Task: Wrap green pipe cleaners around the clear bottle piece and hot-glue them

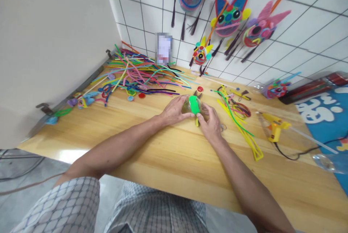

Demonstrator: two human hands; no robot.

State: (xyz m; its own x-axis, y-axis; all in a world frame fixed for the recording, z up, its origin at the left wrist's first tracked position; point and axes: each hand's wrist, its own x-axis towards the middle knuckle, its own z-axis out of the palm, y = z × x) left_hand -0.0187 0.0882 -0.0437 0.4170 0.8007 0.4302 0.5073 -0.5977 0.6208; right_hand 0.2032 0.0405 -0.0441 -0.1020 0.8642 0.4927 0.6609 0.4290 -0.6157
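A small clear rounded piece with a bright green patch (pixel 194 105) is held between my two hands over the middle of the wooden table. My left hand (pixel 175 110) is wrapped round its left side, thumb at the lower edge. On the right side, my right hand (pixel 210 118) grips it with thumb and fingers bent. Dark blades (pixel 197 95) show just behind the piece, and a short yellow bit (pixel 197 122) shows below it. Metal loops (pixel 223 127) lie beside my right hand, partly hidden.
Colourful pipe cleaners (pixel 141 71) are piled at the back left, near a phone (pixel 164 49). Yellow and green strips (pixel 244 137) and a yellow glue gun (pixel 276 126) lie right. Decorated masks (pixel 228 19) hang on the tiled wall (pixel 146 8). A red cap (pixel 200 89) sits behind my hands.
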